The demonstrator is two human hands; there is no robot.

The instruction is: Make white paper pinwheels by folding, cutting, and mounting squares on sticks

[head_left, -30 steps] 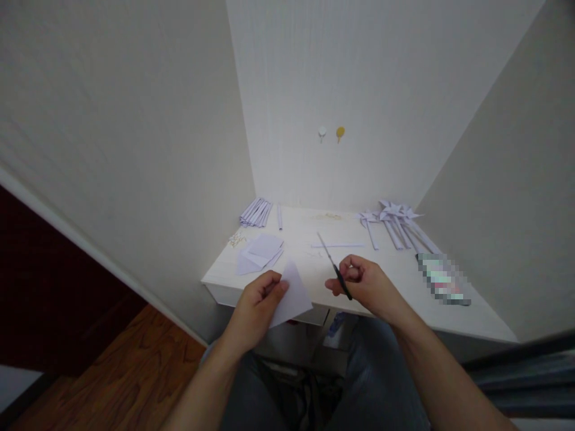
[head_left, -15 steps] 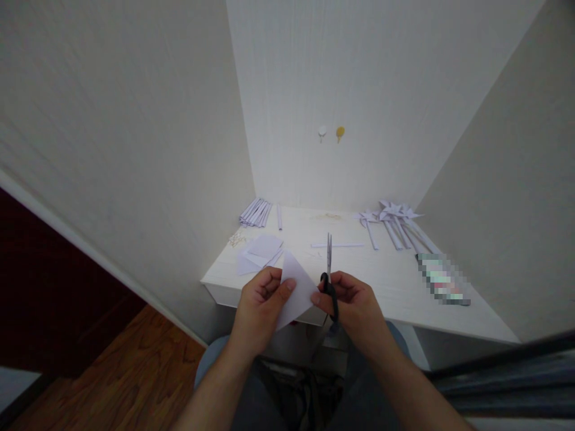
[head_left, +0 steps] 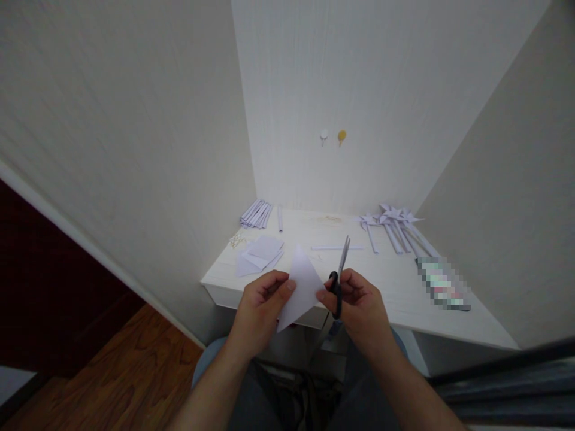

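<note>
Between my hands is a folded sheet of white paper, roughly triangular, with one corner pointing up. My left hand pinches its left edge between thumb and fingers. In my right hand are black-handled scissors, blades pointing up and away, nearly closed. The right thumb and a fingertip also pinch the paper's right corner. Just beyond my left hand, several loose paper sheets lie on the white desk. A thin white paper tube rests behind the scissors.
A pile of rolled paper tubes and one lone tube lie at the back left, near small pins. Several paper pinwheels lie back right, with a blurred phone-like object in front. Two hooks hang on the wall.
The paper has shifted slightly right and turned in my hands. My right hand has moved a little right, and the scissors now tilt to the right instead of standing straight.
</note>
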